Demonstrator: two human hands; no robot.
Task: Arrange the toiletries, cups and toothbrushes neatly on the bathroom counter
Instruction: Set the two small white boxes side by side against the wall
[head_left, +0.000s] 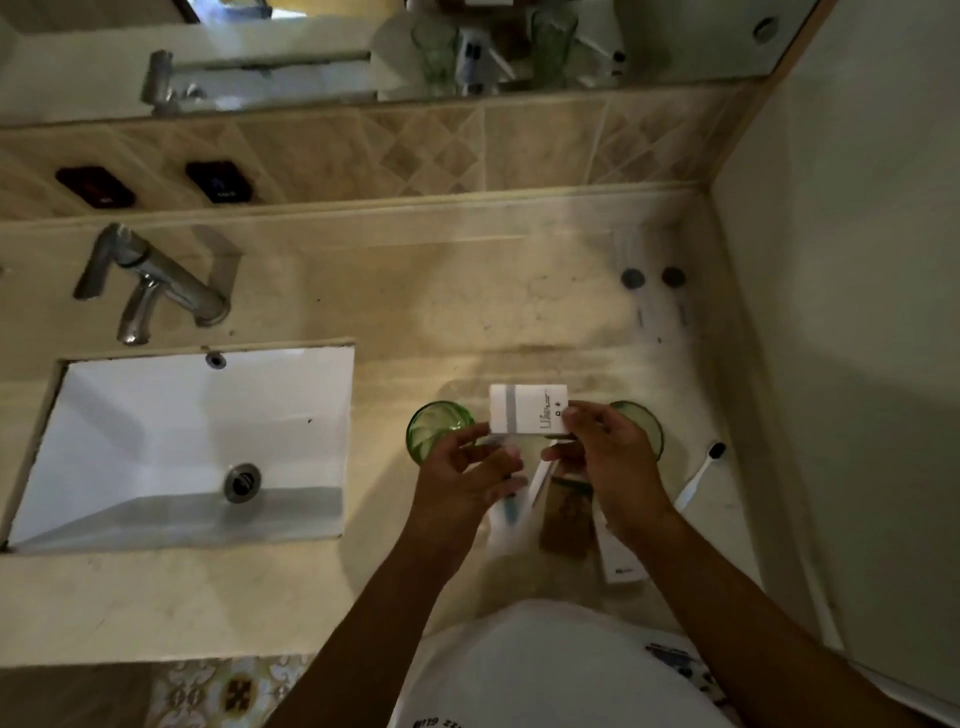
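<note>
Both hands hold a small white toiletry box (527, 409) with a grey stripe above the beige counter (467, 291). My left hand (462, 480) pinches its left lower corner; my right hand (605, 457) pinches its right edge. A green glass cup (434, 426) stands just left of the box, and a second green cup (644, 421) stands partly hidden behind my right hand. A white toothbrush (701, 475) with dark bristles lies to the right. Under my hands lie a white tube (506, 512), a brown packet (569, 514) and a long white box (618, 556).
A white sink (156, 441) with a chrome tap (156, 280) fills the left side. Two clear bottles with grey caps (652, 278) stand at the back right near the wall (857, 260). A mirror (363, 47) runs along the back.
</note>
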